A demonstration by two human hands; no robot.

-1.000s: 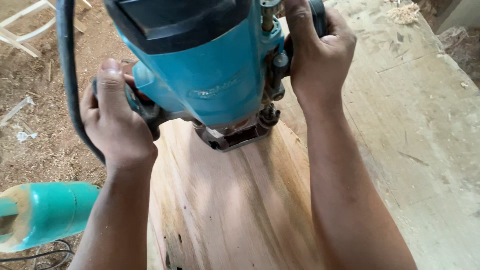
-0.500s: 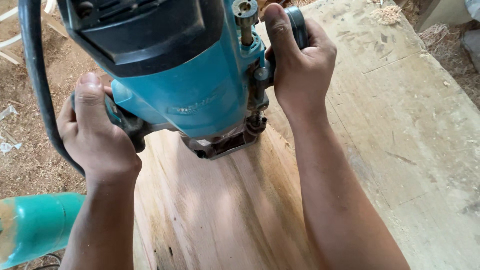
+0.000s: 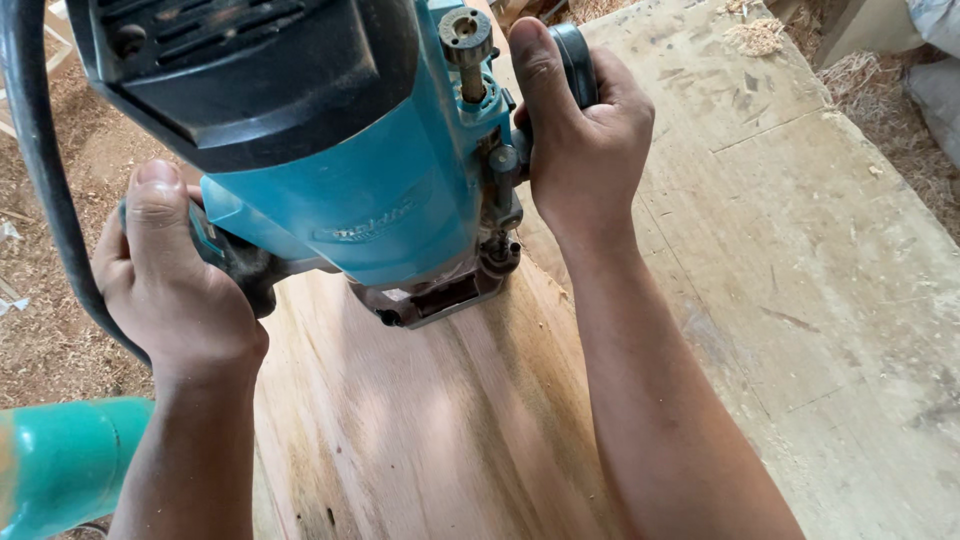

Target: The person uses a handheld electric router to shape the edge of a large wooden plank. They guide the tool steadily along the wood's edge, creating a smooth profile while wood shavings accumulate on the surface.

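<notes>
A teal electric router (image 3: 340, 170) with a black top stands base-down on a reddish wooden board (image 3: 420, 430). My left hand (image 3: 170, 280) is wrapped around its left side handle, thumb up. On the other side, my right hand (image 3: 580, 140) grips the black right handle, thumb pointing away from me. A black power cord (image 3: 40, 180) curves down past my left hand. The router's cutter is hidden under its base.
The board lies on a pale, worn workbench (image 3: 800, 260) with small heaps of wood shavings (image 3: 755, 35) at the far end. Sawdust covers the ground (image 3: 50, 340) to the left. A teal cylindrical object (image 3: 60, 465) sits at the lower left.
The router and both hands fill more of the view and sit lower and further left than a second ago; both grips are unchanged.
</notes>
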